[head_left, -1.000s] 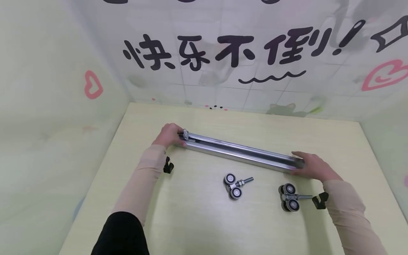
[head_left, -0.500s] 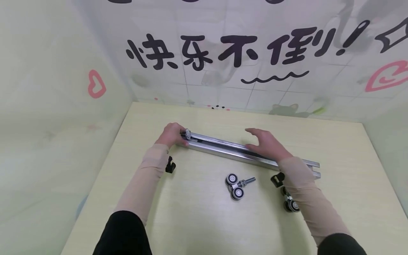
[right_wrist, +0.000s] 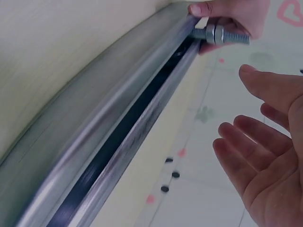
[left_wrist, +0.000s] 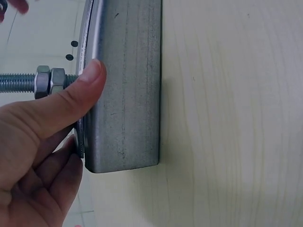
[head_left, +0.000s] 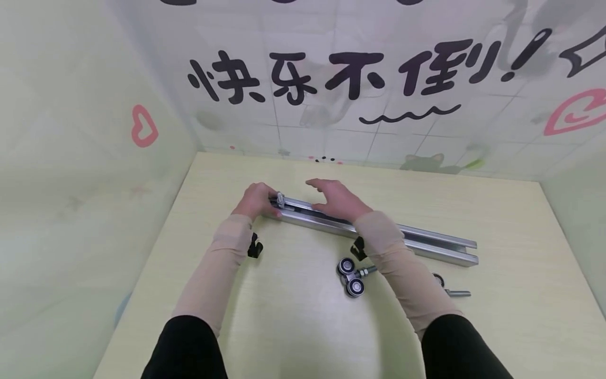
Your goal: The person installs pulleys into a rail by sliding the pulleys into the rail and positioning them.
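Note:
A slotted metal rail [head_left: 440, 252] lies at a slant across the table, its slot facing up. My left hand [head_left: 255, 201] grips its left end, thumb on the near side wall and fingers at the far side. From the slot there, a threaded bolt with two nuts [left_wrist: 49, 81] sticks up; what it belongs to inside the rail is hidden. My right hand [head_left: 338, 200] hovers over the rail's left half with fingers spread and nothing in them; the right wrist view shows it apart from the rail and bolt.
Nearer me lies a roller trolley [head_left: 350, 276] with a bolt. A second roller trolley [head_left: 452, 292] is partly hidden behind my right forearm. The pale wooden table [head_left: 303, 326] meets printed walls [head_left: 322, 137] at the back and sides.
My right hand has let go of the rail's right end and moved left above it, towards the left hand. The left hand keeps its grip; the rail stays in place.

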`<state>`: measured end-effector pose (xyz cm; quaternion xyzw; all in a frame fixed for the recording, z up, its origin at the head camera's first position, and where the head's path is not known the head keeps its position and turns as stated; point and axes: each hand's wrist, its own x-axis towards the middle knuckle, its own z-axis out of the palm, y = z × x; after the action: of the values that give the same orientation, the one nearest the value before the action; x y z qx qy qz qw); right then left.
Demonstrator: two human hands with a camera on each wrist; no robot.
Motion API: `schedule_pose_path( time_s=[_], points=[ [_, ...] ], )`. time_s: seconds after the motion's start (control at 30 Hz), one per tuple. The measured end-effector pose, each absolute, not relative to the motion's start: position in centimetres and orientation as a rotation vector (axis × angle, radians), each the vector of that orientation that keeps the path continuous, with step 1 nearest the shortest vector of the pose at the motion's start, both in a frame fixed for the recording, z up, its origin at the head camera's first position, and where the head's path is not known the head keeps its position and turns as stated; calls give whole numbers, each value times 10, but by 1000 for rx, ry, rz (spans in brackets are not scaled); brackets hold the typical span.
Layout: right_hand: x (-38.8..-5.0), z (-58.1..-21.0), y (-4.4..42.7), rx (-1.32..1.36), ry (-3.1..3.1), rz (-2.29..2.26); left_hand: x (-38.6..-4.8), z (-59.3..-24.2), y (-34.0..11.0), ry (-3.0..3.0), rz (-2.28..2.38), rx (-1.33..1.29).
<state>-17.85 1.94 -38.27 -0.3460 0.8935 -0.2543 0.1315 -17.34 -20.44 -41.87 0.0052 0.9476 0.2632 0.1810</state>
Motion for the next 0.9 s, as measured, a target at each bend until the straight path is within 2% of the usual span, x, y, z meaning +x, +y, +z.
schedule_pose_path(
  time_s=[0.4, 0.9],
  points=[
    [-188, -383, -46, -1115, 2485, -645, -173, -417, -204, 2708, 760, 47],
    [-191, -398, -70, -1174, 2557, -589, -174, -421, -206, 2749, 791, 64]
  ],
)
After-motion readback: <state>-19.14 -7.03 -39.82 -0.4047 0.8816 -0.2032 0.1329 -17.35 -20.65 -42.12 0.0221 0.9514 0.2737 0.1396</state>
